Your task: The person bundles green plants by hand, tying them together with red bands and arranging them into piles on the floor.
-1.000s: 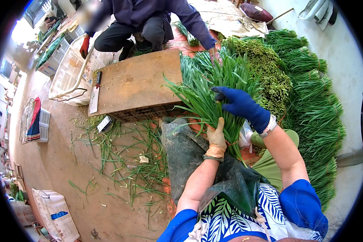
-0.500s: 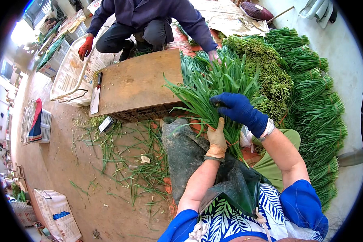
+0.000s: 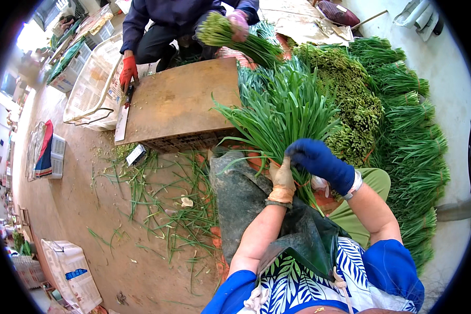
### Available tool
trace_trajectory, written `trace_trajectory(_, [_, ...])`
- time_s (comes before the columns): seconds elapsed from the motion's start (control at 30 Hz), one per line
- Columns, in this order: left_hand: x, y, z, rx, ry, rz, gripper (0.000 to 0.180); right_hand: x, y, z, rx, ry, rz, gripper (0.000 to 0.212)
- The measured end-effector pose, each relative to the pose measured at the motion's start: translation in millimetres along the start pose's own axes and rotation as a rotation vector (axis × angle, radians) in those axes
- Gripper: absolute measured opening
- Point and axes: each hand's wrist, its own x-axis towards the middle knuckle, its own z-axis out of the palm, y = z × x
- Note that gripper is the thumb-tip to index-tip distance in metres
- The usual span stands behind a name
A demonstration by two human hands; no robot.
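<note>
A loose bunch of garlic chives stands over my lap, its long green leaves fanned away from me. My left hand, in a cream glove, wraps round the lower stems. Close beside its thumb, my right hand in a blue glove has its fingers curled in against the bunch. Whether leaves are pinched in those fingers is hidden. Beneath the stems lies a dark green apron.
Across from me, a person's pink-gloved hand lifts a chive bunch; their red-gloved hand touches a knife on a wooden board. Tied chive bundles line the right. Trimmings litter the floor beside white crates.
My right hand has come down and closer to my left thumb. Opposite, the person has raised a chive bunch over the board and moved the red-gloved hand to the knife handle.
</note>
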Motion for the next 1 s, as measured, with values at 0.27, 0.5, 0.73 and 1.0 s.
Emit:
trace_trajectory(0.27, [-3.7,10.2,12.6,0.094,0.015,0.013,0.031,36.9,-7.9,2.3,-1.065,-0.261,-0.024,0.023])
trace_trajectory(0.5, [9.4,-19.4,-7.0,0.151,0.000,-0.004,0.028,55.8,-0.3,7.8,-1.172,-0.523,-0.066,0.016])
trace_trajectory(0.73, [10.8,12.5,0.1,-0.028,0.216,-0.145,0.050,13.9,-56.0,-69.0,0.425,0.263,0.159,0.027])
trace_trajectory(1.0, [11.3,46.0,17.2,-0.331,-0.048,-0.378,0.047,-47.9,56.5,-68.6,0.580,0.080,0.645,0.074])
